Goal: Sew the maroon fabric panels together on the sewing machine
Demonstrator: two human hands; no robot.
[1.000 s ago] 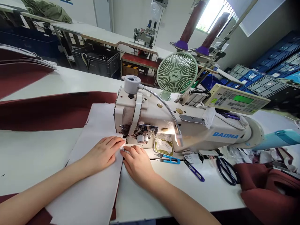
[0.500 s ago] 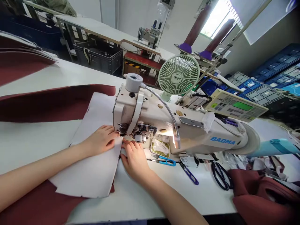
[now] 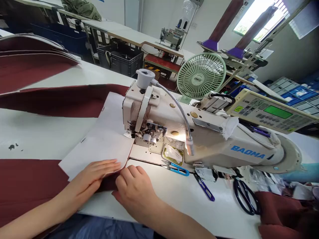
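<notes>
A white-faced panel [image 3: 99, 132] with maroon material under it lies beneath the needle area of a sewing machine [image 3: 169, 116]. My left hand [image 3: 97, 174] rests flat on the panel's near part, fingers stretched out side by side. Just to its right, my right hand [image 3: 136, 191] has curled fingers at the edge of the maroon fabric [image 3: 108, 182] and grips it; the fingertips are partly hidden. The panel's right edge runs from the presser area towards both hands.
Blue thread snips [image 3: 178, 169], a purple-handled tool [image 3: 204, 187] and black scissors [image 3: 245, 196] lie to the right. A small tin [image 3: 172, 154] sits by the machine. A green fan [image 3: 201, 76] and control panel [image 3: 272, 111] stand behind. Maroon pieces [image 3: 37, 71] are stacked left.
Both hands have moved back from the needle area towards me. My left hand has flattened on the panel's near part, and my right fingers have curled at the edge. The view has shifted left.
</notes>
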